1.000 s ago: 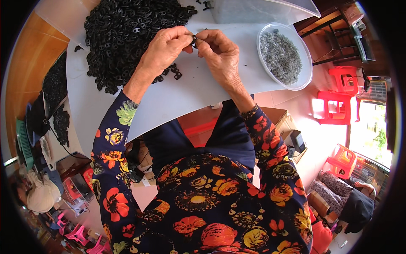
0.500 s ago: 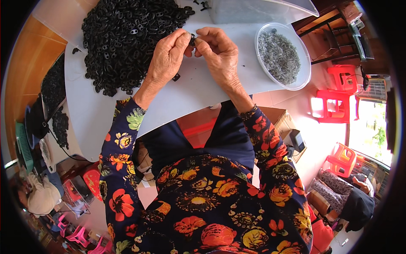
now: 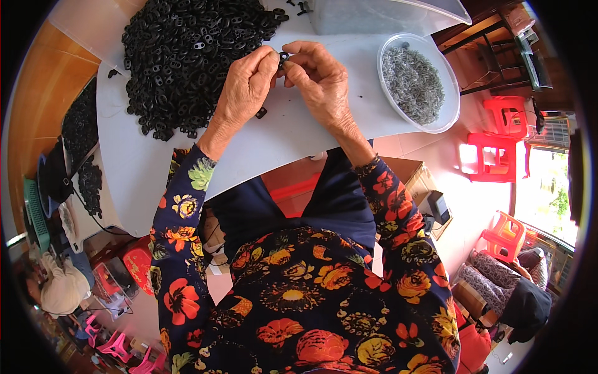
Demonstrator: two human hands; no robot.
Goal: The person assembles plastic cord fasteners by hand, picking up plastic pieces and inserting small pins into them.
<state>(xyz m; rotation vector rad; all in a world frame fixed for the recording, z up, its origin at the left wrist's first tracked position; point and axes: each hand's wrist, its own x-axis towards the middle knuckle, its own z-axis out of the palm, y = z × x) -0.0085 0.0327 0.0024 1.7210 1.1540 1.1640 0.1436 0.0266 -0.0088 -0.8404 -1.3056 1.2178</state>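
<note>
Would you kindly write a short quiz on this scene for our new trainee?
1. Multiple choice: what colour is the small part between the left hand and the right hand?
A) red
B) black
C) yellow
2. Fill in: the tub stands on the ____ side of the table, as the person sees it.
3. True or false: the black pile lies inside the tub.

Key: 1. B. 2. right. 3. False; it lies heaped on the table.
</note>
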